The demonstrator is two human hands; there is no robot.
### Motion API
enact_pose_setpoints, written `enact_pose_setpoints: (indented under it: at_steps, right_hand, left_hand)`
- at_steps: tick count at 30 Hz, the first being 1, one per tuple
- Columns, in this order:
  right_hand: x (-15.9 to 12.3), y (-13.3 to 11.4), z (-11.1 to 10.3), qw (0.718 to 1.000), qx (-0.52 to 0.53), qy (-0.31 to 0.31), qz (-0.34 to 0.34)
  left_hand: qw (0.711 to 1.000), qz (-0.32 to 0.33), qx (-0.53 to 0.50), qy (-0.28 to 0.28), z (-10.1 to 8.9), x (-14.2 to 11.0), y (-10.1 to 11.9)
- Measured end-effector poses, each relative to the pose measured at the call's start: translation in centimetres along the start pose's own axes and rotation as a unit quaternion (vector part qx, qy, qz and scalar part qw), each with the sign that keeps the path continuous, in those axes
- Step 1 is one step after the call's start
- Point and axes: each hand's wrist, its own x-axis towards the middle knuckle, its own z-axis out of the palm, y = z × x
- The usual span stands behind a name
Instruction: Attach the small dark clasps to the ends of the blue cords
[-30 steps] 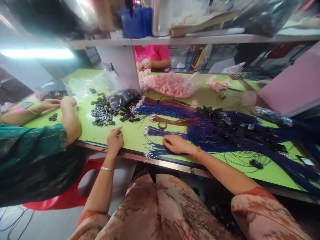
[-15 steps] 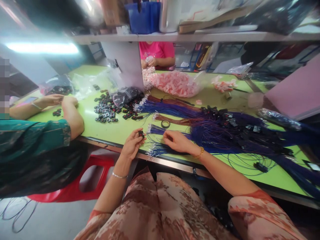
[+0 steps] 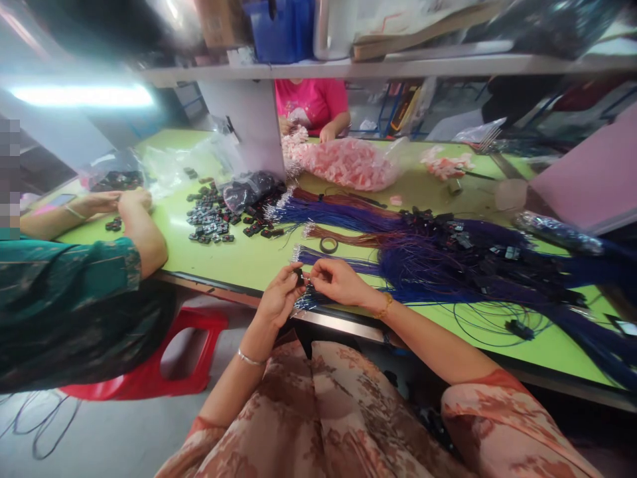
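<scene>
My left hand [image 3: 281, 295] pinches a small black connector housing [image 3: 299, 277] between thumb and fingers, just above the table's front edge. Close against it on the right, my right hand [image 3: 338, 282] has its fingertips pressed together on a thin wire whose tip points at the housing; most of that wire is hidden. Below and behind the fingers lie bundles of blue wires [image 3: 348, 261] with bare metal terminals at their left ends. Whether the wire's tip is inside the housing is too small to tell.
Black housings [image 3: 212, 212] are heaped left of centre. Beyond the wires are a black tape roll [image 3: 328, 245], brown wires [image 3: 348, 237] and a bag of pink parts [image 3: 348, 162]. A co-worker in a green sleeve [image 3: 70, 285] sits left; another in pink [image 3: 313, 103] sits opposite.
My right hand has moved left and my left hand slightly right and down, so the wire tip and the housing now meet or nearly meet. The opposite co-worker's hands have moved apart.
</scene>
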Motion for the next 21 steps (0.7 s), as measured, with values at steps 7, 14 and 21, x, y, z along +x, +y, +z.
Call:
enact_pose_setpoints:
  at_steps: [7, 14, 21]
  right_hand:
    - [-0.7, 0.1, 0.2, 0.989, -0.13, 0.022, -0.07]
    - [-0.7, 1.1, 0.7, 0.951, -0.265, 0.009, -0.158]
    - [-0.7, 2.2, 1.6, 0.936, -0.295, 0.01, -0.193]
  left_hand:
    - [1.0, -0.019, -0.003, -0.015, 0.6, -0.1, -0.2]
    - [1.0, -0.021, 0.011, -0.001, 0.4, -0.1, -0.4]
    - [0.998, -0.005, 0.021, 0.059, 0.4, 0.3, -1.9]
